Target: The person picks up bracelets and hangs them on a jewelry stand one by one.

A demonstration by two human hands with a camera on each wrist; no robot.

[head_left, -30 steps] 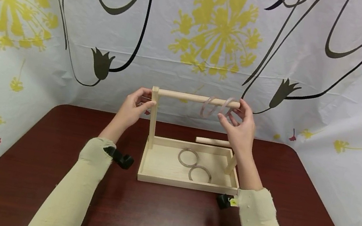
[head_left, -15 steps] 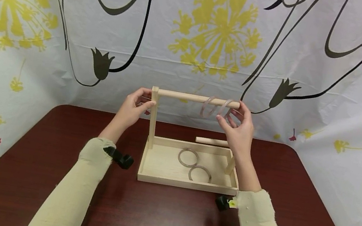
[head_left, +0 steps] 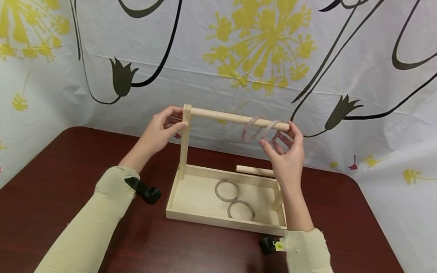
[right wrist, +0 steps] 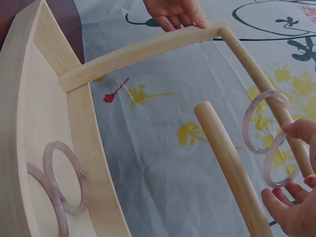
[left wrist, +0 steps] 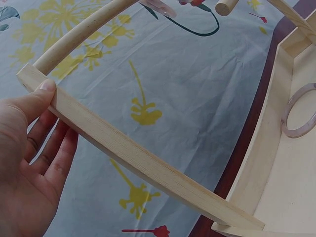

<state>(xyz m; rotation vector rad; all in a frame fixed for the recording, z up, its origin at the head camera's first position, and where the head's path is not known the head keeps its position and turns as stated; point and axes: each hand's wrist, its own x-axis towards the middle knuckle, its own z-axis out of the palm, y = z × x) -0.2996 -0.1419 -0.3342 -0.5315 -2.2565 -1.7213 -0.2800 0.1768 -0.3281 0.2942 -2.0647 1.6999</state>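
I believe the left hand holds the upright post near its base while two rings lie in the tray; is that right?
Not quite: the left hand holds the upright post near its top, as the left wrist view shows; two rings lie in the tray.

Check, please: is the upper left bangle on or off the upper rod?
On: the right wrist view shows this bangle encircling the upper wooden rod.
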